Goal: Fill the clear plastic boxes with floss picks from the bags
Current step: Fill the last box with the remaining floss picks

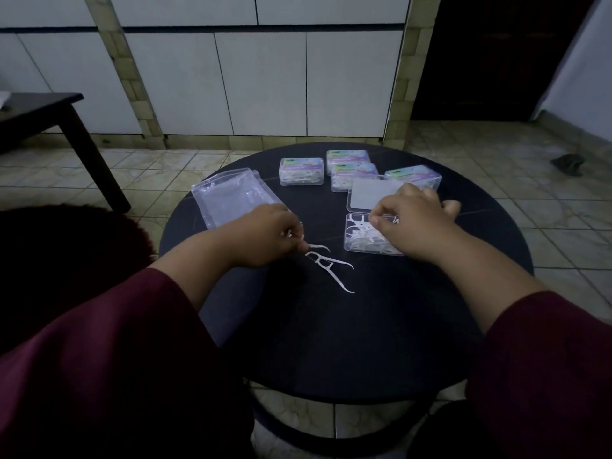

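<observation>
Loose floss picks [326,260] on the dark round table [298,342], white, a small cluster just right of the left hand [265,235]. Left fingertips curled down, pinching the nearest pick at its end; the rest of the cluster lying free, one long pick trailing toward the near edge. Behind that hand, touching it or nearly so, flat clear bags [231,197], overlapping, contents hard to make out.

Right of the loose picks, an open clear box [361,238], partly filled with a jumble of white picks, its lid [371,193] tipped back flat behind it. Right hand [414,223] over the box's far right part, fingers curled and holding a few picks just above the pile.

Farther back, four closed boxes with coloured labels: one alone at the left [301,171], two close together in the middle [351,167], one behind the right hand [415,177]. White picks visible through their walls.

Dark red sleeves [99,342] on both forearms.
</observation>
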